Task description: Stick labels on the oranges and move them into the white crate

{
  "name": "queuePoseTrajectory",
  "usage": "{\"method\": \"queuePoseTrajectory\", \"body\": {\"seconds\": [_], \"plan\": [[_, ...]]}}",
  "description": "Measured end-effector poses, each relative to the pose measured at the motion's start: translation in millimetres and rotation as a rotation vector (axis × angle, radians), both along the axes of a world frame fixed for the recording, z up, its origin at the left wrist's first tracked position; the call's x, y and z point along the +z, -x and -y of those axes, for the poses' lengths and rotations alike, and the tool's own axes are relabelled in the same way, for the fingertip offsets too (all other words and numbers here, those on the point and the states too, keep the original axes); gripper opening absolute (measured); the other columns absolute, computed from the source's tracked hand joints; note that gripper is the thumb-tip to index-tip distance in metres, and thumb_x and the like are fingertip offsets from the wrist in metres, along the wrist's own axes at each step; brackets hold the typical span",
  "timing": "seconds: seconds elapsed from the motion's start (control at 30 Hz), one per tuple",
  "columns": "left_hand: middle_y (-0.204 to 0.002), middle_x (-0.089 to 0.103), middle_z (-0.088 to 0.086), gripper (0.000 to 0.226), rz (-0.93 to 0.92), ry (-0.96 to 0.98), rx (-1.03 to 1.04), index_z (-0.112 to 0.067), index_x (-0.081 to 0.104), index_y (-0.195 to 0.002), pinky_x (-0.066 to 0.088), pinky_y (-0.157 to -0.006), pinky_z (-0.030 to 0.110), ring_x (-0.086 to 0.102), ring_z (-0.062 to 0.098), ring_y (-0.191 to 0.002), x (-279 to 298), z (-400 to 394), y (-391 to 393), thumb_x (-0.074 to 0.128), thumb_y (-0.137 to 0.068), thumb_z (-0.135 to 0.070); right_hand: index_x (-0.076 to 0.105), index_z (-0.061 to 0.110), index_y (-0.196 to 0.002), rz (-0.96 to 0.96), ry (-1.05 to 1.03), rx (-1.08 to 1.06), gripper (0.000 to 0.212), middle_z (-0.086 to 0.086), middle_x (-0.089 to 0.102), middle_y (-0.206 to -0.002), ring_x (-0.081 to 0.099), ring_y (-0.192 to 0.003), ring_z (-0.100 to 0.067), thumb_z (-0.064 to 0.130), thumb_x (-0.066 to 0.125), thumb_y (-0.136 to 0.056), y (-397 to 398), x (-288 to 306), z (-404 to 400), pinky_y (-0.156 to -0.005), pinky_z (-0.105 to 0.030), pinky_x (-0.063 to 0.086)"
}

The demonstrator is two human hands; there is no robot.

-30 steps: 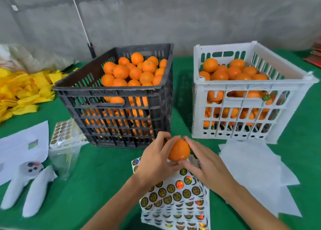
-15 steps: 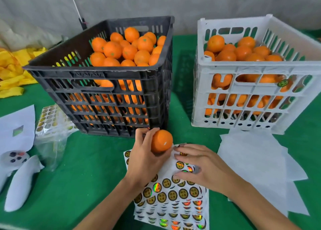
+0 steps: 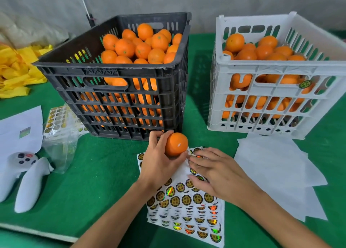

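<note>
Right hand [image 3: 217,171] now flat on label sheets [image 3: 189,206], left hand [image 3: 159,163] gripping orange [image 3: 176,144], green table [image 3: 97,173]

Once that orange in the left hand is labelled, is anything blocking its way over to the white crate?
Nothing visible blocks it. The orange, gripped in the left hand, sits in front of the black crate; the white crate stands to the right with an open top. Its near wall must be cleared by lifting.

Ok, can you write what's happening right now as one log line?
left hand: holds orange | right hand: fingers on sticker sheet | orange: no label visible | white crate: part full
</note>
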State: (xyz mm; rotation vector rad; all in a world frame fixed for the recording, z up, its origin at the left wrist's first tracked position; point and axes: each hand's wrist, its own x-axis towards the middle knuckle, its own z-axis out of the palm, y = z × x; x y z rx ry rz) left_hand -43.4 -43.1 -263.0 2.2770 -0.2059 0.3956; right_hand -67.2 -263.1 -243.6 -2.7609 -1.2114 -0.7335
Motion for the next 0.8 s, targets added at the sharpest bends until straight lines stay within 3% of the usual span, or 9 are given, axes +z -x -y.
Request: {"method": "queuePoseTrajectory", "body": {"seconds": [0.37,0.53,0.7,0.8], "plan": [[-0.13,0.037,-0.014,0.072,-0.003,-0.021,0.001,-0.034,0.051,-0.141,0.04,-0.077,-0.003,0.056,0.006,-0.101,-1.2,-1.6,0.2,0.077,-0.081,-0.063,0.082,0.011,-0.098,0.05,0.073,-0.111,0.04,0.002,0.077,-0.101,0.07,-0.095,-0.014,0.032,0.048,-0.091,10.0,-0.1,-22.4,-0.098,-0.032,0.054],[-0.13,0.037,-0.015,0.072,-0.004,-0.015,-0.002,-0.035,0.051,-0.141,0.041,-0.076,-0.002,0.056,0.004,-0.101,-1.3,-1.3,-0.4,0.077,-0.081,-0.064,0.079,0.01,-0.11,-0.044,-0.021,-0.094,0.06,0.001,0.076,-0.115,0.07,-0.109,-0.017,0.057,0.042,-0.1,13.6,2.9,-13.5,-0.1,-0.034,0.055],[-0.131,0.037,-0.016,0.074,-0.005,-0.006,-0.008,-0.035,0.05,-0.143,0.041,-0.079,-0.001,0.055,0.003,-0.103,-1.8,-3.1,-1.0,0.074,-0.08,-0.067,0.081,0.01,-0.106,-0.122,-0.163,-0.046,0.04,0.0,0.076,-0.117,0.07,-0.112,-0.014,0.046,0.073,-0.09,16.9,0.8,-11.0,-0.1,-0.029,0.055],[-0.13,0.037,-0.016,0.075,-0.002,-0.004,-0.007,-0.034,0.051,-0.142,0.044,-0.083,0.005,0.057,0.006,-0.104,-2.0,-2.9,-0.9,0.072,-0.079,-0.069,0.082,0.01,-0.102,-0.097,-0.163,-0.034,0.034,0.0,0.077,-0.112,0.071,-0.108,-0.014,0.04,0.081,-0.086,17.4,-0.5,-12.1,-0.096,-0.03,0.057]]}}
